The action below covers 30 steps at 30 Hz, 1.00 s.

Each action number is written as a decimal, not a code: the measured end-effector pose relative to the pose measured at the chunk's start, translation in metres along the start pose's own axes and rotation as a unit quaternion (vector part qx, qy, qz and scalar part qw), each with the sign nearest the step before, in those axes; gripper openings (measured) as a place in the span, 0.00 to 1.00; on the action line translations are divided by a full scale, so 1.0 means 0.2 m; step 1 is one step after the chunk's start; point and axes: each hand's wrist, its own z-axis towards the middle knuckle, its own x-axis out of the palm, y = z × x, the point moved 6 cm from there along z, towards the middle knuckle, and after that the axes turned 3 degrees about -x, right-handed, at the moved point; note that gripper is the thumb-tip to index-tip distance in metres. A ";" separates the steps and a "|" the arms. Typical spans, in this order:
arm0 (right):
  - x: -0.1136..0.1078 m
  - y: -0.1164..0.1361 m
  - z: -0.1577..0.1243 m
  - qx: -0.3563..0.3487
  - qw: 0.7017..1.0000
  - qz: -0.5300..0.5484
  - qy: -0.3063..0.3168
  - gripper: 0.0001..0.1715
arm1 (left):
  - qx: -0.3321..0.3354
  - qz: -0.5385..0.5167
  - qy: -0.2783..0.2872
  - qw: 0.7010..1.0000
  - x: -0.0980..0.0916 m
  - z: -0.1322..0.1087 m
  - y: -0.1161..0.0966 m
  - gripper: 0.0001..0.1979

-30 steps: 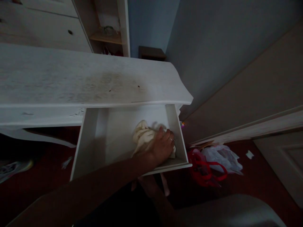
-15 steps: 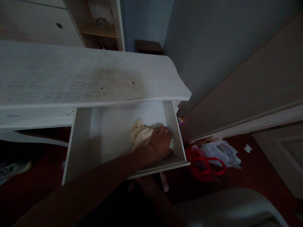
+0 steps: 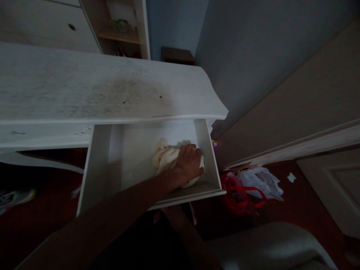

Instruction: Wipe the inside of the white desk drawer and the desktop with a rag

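A white drawer (image 3: 135,150) is pulled out of a white table (image 3: 67,86). Inside, near its right end, lies a crumpled cream cloth (image 3: 165,157). My left hand (image 3: 189,161), with a ring on one finger, is closed over the right part of the cloth, its fingertips toward the back of the drawer. Below the drawer's front edge is my right hand (image 3: 173,215), close against the underside. The drawer front and deep shadow hide most of its fingers, and whether it grips the drawer does not show.
A red bag (image 3: 239,195) and a white plastic bag (image 3: 261,182) lie on the dark red floor to the right. Beyond them is a door (image 3: 337,180). A pale rounded surface (image 3: 275,243) stands at the lower right, a shoe (image 3: 14,198) at the left.
My left hand has shifted slightly left and back in the drawer, pressing the cloth with it. More cloth shows below the hand. The view has moved a little.
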 end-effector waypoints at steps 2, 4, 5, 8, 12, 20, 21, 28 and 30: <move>-0.01 0.00 0.00 -0.014 0.997 0.070 -0.021 0.40 | 0.001 0.006 -0.034 0.999 -0.03 0.03 0.08 0.23; -0.01 0.00 0.00 -0.026 0.990 0.135 -0.033 0.39 | -0.006 0.011 -0.067 0.998 -0.07 0.06 0.17 0.19; -0.01 0.00 0.00 -0.029 0.987 0.152 -0.035 0.38 | -0.014 0.014 -0.082 0.996 -0.09 0.08 0.21 0.18; -0.02 0.00 0.00 -0.025 0.988 0.150 -0.034 0.38 | -0.008 0.032 -0.113 0.993 -0.13 0.10 0.30 0.14; -0.02 0.00 0.00 -0.023 0.984 0.171 -0.041 0.37 | 0.064 0.053 -0.089 0.993 -0.10 0.09 0.30 0.15; -0.01 -0.05 0.00 -0.031 0.980 0.191 -0.052 0.36 | 0.203 0.000 -0.014 0.979 -0.04 -0.06 0.16 0.16; -0.02 -0.06 0.00 -0.030 0.981 0.184 -0.053 0.37 | 0.222 -0.008 -0.002 0.975 -0.03 -0.08 0.13 0.14; -0.02 -0.06 0.00 -0.013 0.976 0.209 -0.056 0.35 | 0.316 -0.042 0.087 0.944 0.01 -0.15 -0.07 0.10; -0.02 -0.04 0.00 -0.011 0.976 0.212 -0.057 0.35 | 0.328 -0.041 0.092 0.939 0.03 -0.16 -0.11 0.09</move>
